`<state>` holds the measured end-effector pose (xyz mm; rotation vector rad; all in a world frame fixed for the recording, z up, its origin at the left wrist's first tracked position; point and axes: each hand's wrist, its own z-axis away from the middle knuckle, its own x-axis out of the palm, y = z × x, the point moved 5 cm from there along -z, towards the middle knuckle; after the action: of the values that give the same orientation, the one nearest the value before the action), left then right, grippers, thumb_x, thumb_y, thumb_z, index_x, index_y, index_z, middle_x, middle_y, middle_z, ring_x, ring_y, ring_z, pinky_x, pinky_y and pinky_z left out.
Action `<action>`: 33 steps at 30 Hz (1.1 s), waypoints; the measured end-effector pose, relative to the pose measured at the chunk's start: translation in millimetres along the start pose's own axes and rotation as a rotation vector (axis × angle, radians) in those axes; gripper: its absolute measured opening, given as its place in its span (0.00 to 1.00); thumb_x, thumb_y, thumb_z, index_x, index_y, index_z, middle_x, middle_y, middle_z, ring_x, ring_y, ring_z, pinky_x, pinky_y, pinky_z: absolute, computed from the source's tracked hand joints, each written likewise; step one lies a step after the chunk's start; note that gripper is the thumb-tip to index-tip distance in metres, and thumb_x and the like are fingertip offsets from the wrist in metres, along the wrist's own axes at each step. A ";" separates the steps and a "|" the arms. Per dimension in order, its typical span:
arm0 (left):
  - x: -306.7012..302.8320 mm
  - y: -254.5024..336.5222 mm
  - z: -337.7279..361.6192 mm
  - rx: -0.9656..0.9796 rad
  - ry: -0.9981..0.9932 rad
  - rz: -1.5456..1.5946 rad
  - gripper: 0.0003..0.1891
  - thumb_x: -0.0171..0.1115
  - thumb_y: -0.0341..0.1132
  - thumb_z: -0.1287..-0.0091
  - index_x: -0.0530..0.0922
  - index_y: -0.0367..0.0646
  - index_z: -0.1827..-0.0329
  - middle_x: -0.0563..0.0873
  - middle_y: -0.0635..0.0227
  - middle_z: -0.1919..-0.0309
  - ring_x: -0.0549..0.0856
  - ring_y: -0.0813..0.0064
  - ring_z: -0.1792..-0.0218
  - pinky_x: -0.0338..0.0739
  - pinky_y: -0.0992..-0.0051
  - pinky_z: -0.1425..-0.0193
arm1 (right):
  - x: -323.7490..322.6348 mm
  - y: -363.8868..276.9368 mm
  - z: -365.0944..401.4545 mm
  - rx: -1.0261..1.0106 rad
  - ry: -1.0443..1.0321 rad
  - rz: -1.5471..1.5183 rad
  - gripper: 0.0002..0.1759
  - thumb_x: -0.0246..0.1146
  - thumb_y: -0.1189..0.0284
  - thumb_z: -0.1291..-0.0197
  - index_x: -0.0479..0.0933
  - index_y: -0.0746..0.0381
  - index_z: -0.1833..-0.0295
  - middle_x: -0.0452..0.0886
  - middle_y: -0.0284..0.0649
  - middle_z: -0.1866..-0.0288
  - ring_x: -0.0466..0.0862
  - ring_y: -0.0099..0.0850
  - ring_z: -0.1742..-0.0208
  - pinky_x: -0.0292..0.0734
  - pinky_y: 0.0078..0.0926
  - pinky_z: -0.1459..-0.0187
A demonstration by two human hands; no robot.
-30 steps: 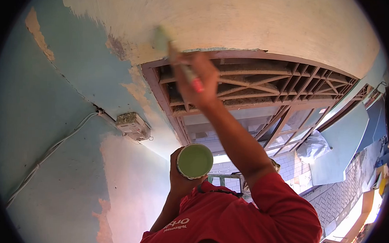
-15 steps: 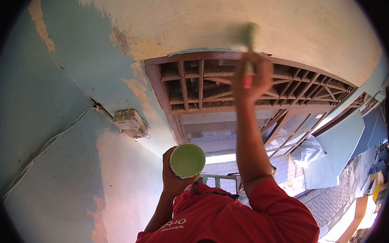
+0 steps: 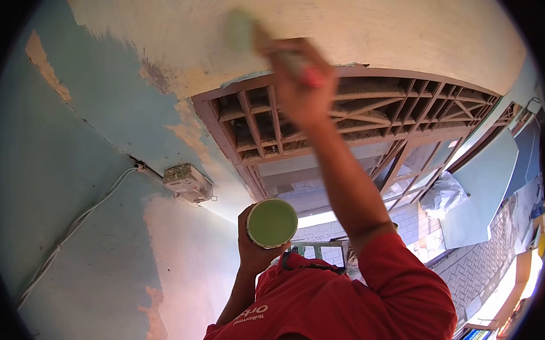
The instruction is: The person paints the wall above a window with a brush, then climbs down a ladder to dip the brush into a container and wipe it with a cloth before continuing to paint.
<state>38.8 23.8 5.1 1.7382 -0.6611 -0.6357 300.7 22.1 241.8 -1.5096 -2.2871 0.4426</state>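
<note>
In my right hand point(image 3: 305, 86) is a paintbrush point(image 3: 260, 37) with a red handle end, its pale green bristles smeared by motion. The bristles are against the cream-painted wall point(image 3: 375, 26), above the wooden window frame. Lower down, my left hand point(image 3: 251, 247) is wrapped round a round tub of light green paint point(image 3: 272, 223), holding it in front of my chest with its open top facing me. The paint surface shows flat inside the rim.
A brown wooden lattice frame point(image 3: 336, 103) runs under the cream area. On the blue-green wall point(image 3: 95, 153) are peeled patches, a dusty electrical box point(image 3: 188, 183) and a cable point(image 3: 86, 220). A plastic bag point(image 3: 442, 194) hangs near a pale panel point(image 3: 483, 188) at the right.
My right hand has swept the brush leftward and slightly up along the wall. The tub stays in my left hand, and the whole view has tilted a little.
</note>
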 end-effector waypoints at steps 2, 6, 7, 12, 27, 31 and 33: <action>-6.5 -2.1 -1.5 0.006 0.011 0.015 0.63 0.92 0.31 0.59 0.60 0.41 0.18 0.80 0.55 0.31 0.83 0.60 0.31 0.82 0.59 0.29 | -60.2 3.4 -18.9 -0.042 0.238 0.035 0.06 0.76 0.76 0.34 0.89 0.63 0.53 0.91 0.32 0.60 0.86 0.19 0.60 0.82 0.20 0.55; -16.6 -1.0 2.0 0.019 0.036 -0.018 0.60 0.92 0.31 0.58 0.61 0.42 0.20 0.80 0.57 0.32 0.83 0.61 0.32 0.82 0.60 0.29 | -131.4 7.8 -39.0 -0.061 0.477 0.291 0.06 0.76 0.76 0.35 0.88 0.66 0.55 0.91 0.34 0.59 0.87 0.22 0.60 0.81 0.20 0.55; -18.1 -1.1 1.6 0.029 0.045 -0.035 0.58 0.92 0.31 0.57 0.62 0.43 0.21 0.79 0.58 0.33 0.83 0.62 0.32 0.82 0.62 0.29 | -138.7 9.0 -40.6 -0.088 0.532 0.344 0.06 0.76 0.76 0.35 0.88 0.65 0.55 0.91 0.34 0.59 0.87 0.22 0.61 0.81 0.20 0.56; -13.5 -3.1 -0.8 0.036 0.029 0.006 0.58 0.92 0.31 0.57 0.63 0.43 0.21 0.79 0.58 0.32 0.82 0.61 0.32 0.81 0.61 0.29 | -73.9 -13.4 -35.1 -0.279 0.395 0.633 0.06 0.76 0.78 0.37 0.88 0.61 0.55 0.90 0.36 0.61 0.85 0.21 0.66 0.78 0.20 0.64; -1.0 -5.5 -4.6 0.069 0.009 -0.030 0.61 0.94 0.32 0.59 0.63 0.43 0.20 0.80 0.57 0.32 0.82 0.61 0.31 0.82 0.59 0.29 | 23.8 -40.7 -63.5 -0.230 0.024 0.026 0.11 0.71 0.89 0.42 0.87 0.63 0.57 0.91 0.40 0.54 0.91 0.30 0.54 0.86 0.28 0.52; -21.2 -15.0 -3.3 0.073 0.039 -0.037 0.58 0.93 0.34 0.56 0.63 0.44 0.21 0.78 0.58 0.32 0.82 0.61 0.32 0.81 0.62 0.29 | -103.8 -14.0 -125.4 -0.174 0.272 0.205 0.02 0.72 0.79 0.34 0.89 0.66 0.57 0.93 0.38 0.54 0.92 0.25 0.56 0.86 0.25 0.51; -30.9 -18.3 0.5 0.094 0.057 -0.073 0.59 0.93 0.34 0.56 0.63 0.43 0.21 0.79 0.57 0.33 0.82 0.61 0.32 0.81 0.62 0.29 | -130.3 -29.9 -135.3 -0.195 0.393 0.358 0.04 0.73 0.77 0.35 0.89 0.64 0.56 0.94 0.39 0.55 0.93 0.26 0.55 0.87 0.27 0.52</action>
<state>19.0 49.6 -10.1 1.8678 -0.5978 -0.6118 386.2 -101.5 358.4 -1.9153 -1.8031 0.0030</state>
